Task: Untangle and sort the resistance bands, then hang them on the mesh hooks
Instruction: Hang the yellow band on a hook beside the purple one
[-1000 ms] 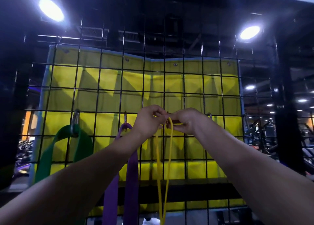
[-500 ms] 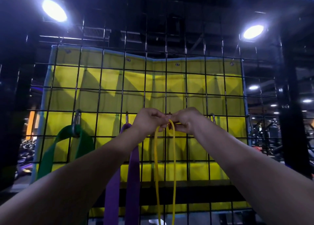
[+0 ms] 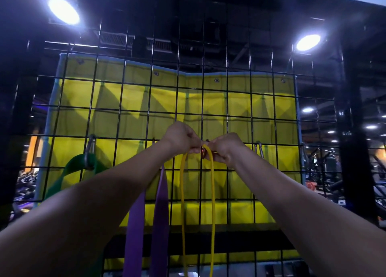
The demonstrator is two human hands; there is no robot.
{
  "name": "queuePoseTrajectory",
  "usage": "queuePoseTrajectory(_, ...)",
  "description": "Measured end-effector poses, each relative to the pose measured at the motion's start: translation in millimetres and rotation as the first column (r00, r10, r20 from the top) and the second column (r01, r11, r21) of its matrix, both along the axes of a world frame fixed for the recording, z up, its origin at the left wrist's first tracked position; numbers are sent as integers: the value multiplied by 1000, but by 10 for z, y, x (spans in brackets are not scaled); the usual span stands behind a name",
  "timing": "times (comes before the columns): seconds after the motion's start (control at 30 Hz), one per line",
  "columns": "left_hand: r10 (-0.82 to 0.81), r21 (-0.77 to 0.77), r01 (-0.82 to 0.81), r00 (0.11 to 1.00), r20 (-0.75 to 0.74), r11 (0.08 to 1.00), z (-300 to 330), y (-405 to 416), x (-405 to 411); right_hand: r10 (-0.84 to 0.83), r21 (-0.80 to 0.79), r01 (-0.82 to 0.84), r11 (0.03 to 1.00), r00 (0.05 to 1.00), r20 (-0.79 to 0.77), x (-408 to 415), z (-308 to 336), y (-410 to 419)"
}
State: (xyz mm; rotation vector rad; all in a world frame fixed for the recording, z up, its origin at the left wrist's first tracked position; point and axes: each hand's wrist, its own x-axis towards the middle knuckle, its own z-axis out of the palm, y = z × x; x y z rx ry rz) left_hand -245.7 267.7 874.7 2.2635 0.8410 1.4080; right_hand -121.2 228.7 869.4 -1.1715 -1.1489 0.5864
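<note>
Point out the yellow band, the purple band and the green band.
yellow band (image 3: 212,193): head view, on its right strand below the hands.
purple band (image 3: 161,214): head view, on its right strand.
green band (image 3: 74,165): head view, on its top near the hook.

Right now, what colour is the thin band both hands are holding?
Yellow. The thin band shows best in the head view, beside the purple band.

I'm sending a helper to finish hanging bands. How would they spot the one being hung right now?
On the black wire mesh in front of the yellow mat, look where the two hands meet at a hook. The yellow band hangs from there as a long loop, far thinner than the wide purple band and green band to its left.
</note>
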Motion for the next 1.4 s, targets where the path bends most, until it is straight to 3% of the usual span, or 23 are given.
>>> queuePoseTrajectory(0.17, 77, 329, -41, 992, -97, 944, -43, -21, -9, 44, 5, -44, 999, 999, -22, -13, -3, -25)
queuePoseTrajectory(0.27, 99, 416, -52, 991, -92, 908, -134, 8, -22, 57, 2, -57, 998, 998, -24, -11, 0, -37)
queuePoseTrajectory(0.5, 117, 350, -60, 982, -145, 935, -176, 24, -42, 39, -11, -39, 999, 999, -9, -19, -7, -22)
queuePoseTrajectory(0.73, 269, 388, -113, 886, -377, 915, 113, -32, -31, 37, -28, -36, 999, 999, 39, 1, -2, -27)
queuePoseTrajectory(0.9, 276, 364, -104, 844, -461, 926, 202, -49, -21, 26, -32, -23, 999, 997, 70, 30, -4, -13)
queuePoseTrajectory(1.03, 290, 368, -123, 849, -442, 921, 194, -53, -9, 32, -46, -29, 999, 997, 66, 23, -2, -13)
queuePoseTrajectory(1.23, 338, 497, -133, 874, -348, 857, -23, -83, -33, 22, -54, -18, 998, 998, 61, 23, 13, -17)
queuePoseTrajectory(1.4, 304, 530, -71, 879, -367, 845, -115, -69, -67, 26, -67, -19, 998, 995, 101, 51, 15, -27)
